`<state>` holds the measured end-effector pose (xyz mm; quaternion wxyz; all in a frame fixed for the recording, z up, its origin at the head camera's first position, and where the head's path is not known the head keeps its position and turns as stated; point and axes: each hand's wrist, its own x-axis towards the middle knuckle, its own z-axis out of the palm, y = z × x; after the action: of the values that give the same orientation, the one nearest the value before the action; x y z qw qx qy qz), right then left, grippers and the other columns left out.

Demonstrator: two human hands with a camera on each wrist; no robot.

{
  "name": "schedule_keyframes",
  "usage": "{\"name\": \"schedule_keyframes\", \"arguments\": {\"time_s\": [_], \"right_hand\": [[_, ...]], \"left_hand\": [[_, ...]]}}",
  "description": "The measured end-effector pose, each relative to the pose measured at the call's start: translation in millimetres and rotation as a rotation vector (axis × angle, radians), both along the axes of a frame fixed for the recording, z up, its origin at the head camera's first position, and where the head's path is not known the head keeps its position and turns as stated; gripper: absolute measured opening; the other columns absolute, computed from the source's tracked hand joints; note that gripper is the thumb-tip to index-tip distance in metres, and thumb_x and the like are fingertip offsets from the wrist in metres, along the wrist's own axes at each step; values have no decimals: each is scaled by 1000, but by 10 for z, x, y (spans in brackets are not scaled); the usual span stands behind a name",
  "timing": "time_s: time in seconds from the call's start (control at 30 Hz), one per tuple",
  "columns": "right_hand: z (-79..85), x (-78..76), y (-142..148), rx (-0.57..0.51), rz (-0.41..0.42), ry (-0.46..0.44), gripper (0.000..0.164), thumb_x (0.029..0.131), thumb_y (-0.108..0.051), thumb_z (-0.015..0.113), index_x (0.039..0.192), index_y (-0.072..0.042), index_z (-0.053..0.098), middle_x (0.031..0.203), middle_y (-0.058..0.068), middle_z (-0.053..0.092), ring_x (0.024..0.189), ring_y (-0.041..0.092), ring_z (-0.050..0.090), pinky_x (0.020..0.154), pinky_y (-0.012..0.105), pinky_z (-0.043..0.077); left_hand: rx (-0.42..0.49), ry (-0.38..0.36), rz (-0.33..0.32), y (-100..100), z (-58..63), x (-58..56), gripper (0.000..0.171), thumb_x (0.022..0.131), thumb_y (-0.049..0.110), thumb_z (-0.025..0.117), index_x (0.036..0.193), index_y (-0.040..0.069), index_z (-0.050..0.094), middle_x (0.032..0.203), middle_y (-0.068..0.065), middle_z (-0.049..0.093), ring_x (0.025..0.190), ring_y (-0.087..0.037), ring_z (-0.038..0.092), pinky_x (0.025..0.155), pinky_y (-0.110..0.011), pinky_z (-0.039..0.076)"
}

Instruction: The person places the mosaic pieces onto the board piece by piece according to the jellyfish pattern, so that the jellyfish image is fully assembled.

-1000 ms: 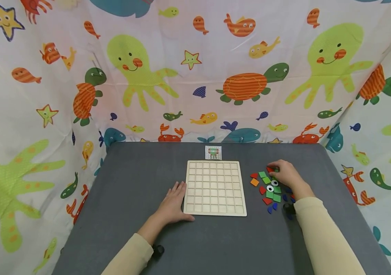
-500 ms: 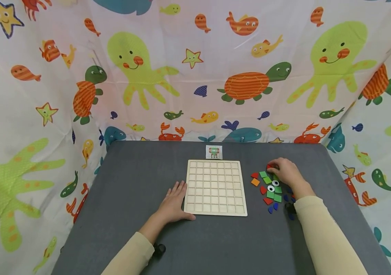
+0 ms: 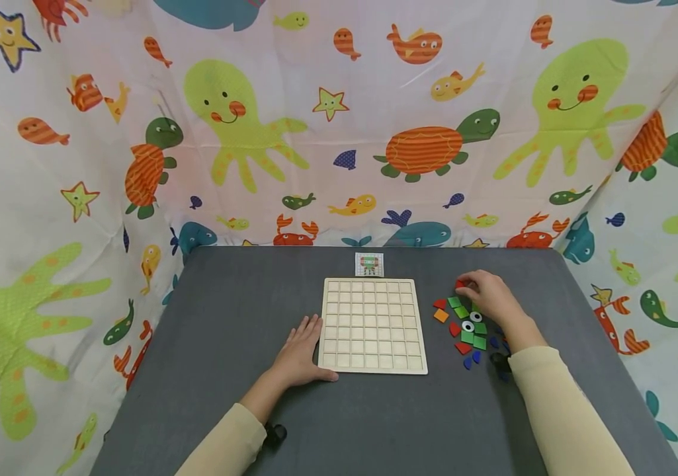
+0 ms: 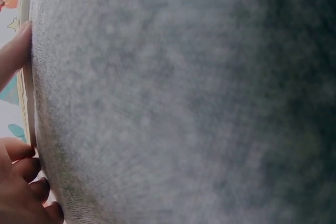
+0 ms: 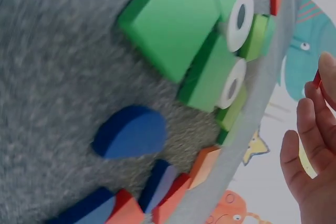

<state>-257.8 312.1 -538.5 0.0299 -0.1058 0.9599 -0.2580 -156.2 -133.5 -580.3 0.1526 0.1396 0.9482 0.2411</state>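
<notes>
My left hand (image 3: 296, 354) rests with fingers spread at the left edge of a square wooden grid board (image 3: 372, 325), its thumb at the lower left corner. In the left wrist view, its fingertips (image 4: 27, 169) touch the board's side. My right hand (image 3: 490, 297) pinches a small red piece (image 5: 316, 80) between thumb and index finger, just beyond the pile right of the board. Most of that piece is hidden by the fingers. Below the hand lie green squares (image 3: 479, 342), white rings (image 3: 467, 326), an orange square (image 3: 441, 316) and blue rounded pieces (image 5: 131, 132).
A small picture card (image 3: 369, 264) with a red and green figure lies behind the board. Everything stands on a dark grey table (image 3: 243, 297). A curtain (image 3: 327, 158) printed with sea animals surrounds the table's back and sides.
My right hand has drawn the red piece slightly left and up from the pile's far end. The left hand stays on the board's edge.
</notes>
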Motion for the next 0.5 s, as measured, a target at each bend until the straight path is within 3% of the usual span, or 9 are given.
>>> {"name": "schedule_keyframes", "arguments": {"time_s": [0.2, 0.5], "right_hand": [[82, 26, -114, 10, 22, 42, 31, 97, -20, 70, 120, 1, 70, 110, 19, 67, 95, 33, 64, 84, 53, 55], [123, 49, -286, 55, -9, 8, 33, 96, -26, 71, 123, -6, 71, 114, 16, 67, 94, 30, 64, 77, 50, 55]], "left_hand": [[25, -3, -2, 0, 33, -1, 129, 69, 60, 87, 162, 6, 18, 169, -12, 14, 157, -32, 8, 124, -56, 14], [30, -14, 0, 7, 21, -9, 128, 69, 57, 88, 162, 5, 17, 169, -13, 14, 157, -33, 8, 124, -58, 14]]}}
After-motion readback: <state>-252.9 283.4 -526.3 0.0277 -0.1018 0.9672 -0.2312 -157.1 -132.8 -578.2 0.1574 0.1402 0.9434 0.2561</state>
